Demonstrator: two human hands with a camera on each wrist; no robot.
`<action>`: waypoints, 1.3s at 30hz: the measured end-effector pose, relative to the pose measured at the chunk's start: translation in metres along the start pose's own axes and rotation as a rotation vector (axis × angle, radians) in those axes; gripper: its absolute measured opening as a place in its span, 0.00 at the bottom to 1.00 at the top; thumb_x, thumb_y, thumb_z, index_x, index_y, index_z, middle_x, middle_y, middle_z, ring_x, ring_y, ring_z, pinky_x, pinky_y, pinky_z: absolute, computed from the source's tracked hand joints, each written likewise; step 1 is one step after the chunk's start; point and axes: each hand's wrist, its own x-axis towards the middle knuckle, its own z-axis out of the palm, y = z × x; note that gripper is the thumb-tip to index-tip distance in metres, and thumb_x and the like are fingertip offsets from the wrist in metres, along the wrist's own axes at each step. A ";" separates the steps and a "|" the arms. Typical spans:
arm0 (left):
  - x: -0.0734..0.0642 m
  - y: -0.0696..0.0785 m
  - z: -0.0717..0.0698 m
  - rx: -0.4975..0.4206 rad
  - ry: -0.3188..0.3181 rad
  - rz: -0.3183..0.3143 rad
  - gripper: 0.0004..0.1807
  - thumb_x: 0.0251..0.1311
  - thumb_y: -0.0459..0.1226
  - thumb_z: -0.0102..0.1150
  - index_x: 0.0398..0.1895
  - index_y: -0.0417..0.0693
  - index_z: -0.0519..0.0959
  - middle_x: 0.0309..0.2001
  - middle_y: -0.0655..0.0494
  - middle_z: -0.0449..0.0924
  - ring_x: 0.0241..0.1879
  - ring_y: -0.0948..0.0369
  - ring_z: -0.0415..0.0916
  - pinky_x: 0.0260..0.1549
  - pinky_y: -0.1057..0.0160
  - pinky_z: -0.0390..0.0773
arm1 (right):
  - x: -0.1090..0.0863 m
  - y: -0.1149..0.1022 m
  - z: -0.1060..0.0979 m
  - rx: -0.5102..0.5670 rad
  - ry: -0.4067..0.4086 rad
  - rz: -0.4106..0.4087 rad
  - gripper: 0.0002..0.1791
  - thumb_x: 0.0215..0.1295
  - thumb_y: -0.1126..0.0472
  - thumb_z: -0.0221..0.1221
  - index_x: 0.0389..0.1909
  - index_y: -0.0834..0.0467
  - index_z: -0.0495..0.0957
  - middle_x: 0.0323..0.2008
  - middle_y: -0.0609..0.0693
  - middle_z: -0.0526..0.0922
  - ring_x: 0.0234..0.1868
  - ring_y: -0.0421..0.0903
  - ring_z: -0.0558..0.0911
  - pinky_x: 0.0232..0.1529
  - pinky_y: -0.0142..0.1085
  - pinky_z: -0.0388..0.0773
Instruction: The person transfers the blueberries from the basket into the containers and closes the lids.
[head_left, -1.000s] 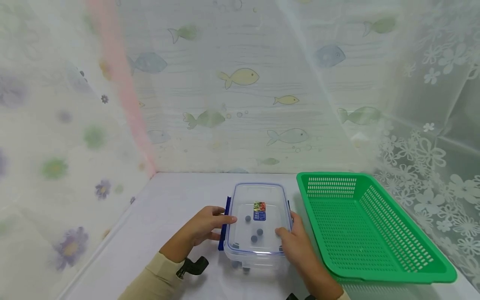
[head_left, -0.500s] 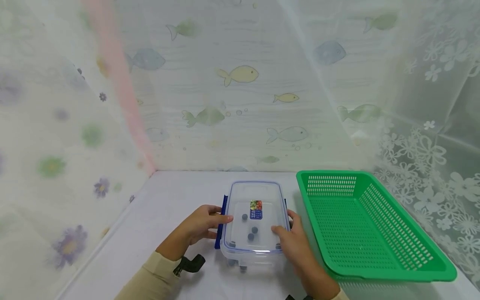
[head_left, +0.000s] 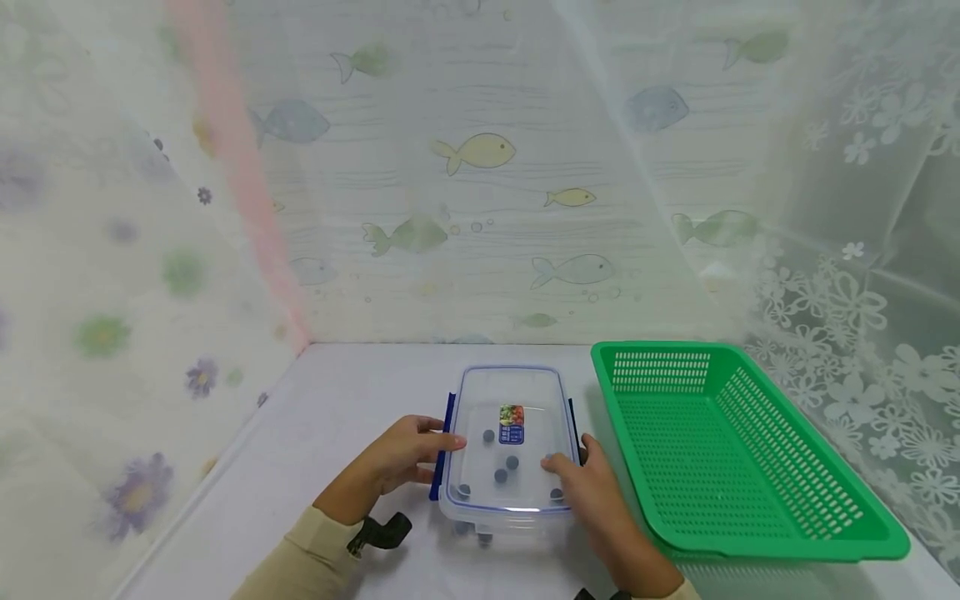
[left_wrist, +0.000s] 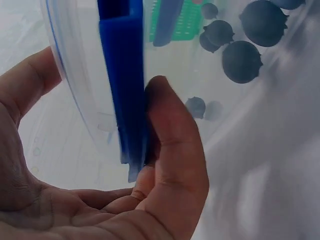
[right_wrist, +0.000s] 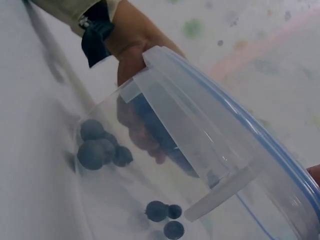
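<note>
A clear lidded food container [head_left: 510, 521] with a blue-edged lid [head_left: 517, 383] and a fruit label holds several blueberries [head_left: 500, 476]. My left hand [head_left: 408, 454] grips its left side, thumb on the lid. In the left wrist view the fingers [left_wrist: 177, 145] curl against the hanging blue latch [left_wrist: 122, 75]. My right hand [head_left: 592, 492] grips the right side, its thumb over the lid and its other fingers partly hidden beside the right latch [head_left: 573, 429]. In the right wrist view, my left hand [right_wrist: 142, 132] shows through the clear wall.
A green slotted plastic basket [head_left: 750, 467] stands close on the right, near my right forearm. The white tabletop [head_left: 360, 383] ends at a fish-patterned curtain [head_left: 480, 275] behind, with flowered sheets [head_left: 142, 375] at the sides.
The container has shifted slightly left with both hands still on it. The grips look the same as before.
</note>
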 end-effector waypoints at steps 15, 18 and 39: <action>0.001 -0.002 0.002 0.019 0.066 0.035 0.47 0.53 0.54 0.78 0.66 0.36 0.66 0.51 0.43 0.85 0.43 0.52 0.87 0.42 0.53 0.88 | 0.005 -0.001 -0.004 0.124 0.074 0.029 0.46 0.68 0.60 0.59 0.82 0.65 0.47 0.79 0.67 0.56 0.78 0.65 0.58 0.78 0.62 0.51; -0.001 0.001 0.005 0.074 0.119 0.080 0.43 0.54 0.51 0.79 0.63 0.37 0.69 0.52 0.43 0.83 0.43 0.52 0.86 0.42 0.52 0.88 | 0.001 -0.002 -0.004 0.084 0.099 -0.025 0.48 0.69 0.63 0.60 0.83 0.61 0.44 0.81 0.65 0.52 0.80 0.66 0.56 0.76 0.62 0.54; -0.020 0.008 0.028 0.256 0.044 0.261 0.34 0.77 0.42 0.54 0.80 0.39 0.58 0.72 0.37 0.70 0.68 0.40 0.74 0.64 0.37 0.72 | -0.007 -0.005 -0.001 0.011 -0.027 -0.141 0.41 0.78 0.65 0.45 0.84 0.54 0.36 0.85 0.56 0.39 0.84 0.61 0.40 0.78 0.63 0.43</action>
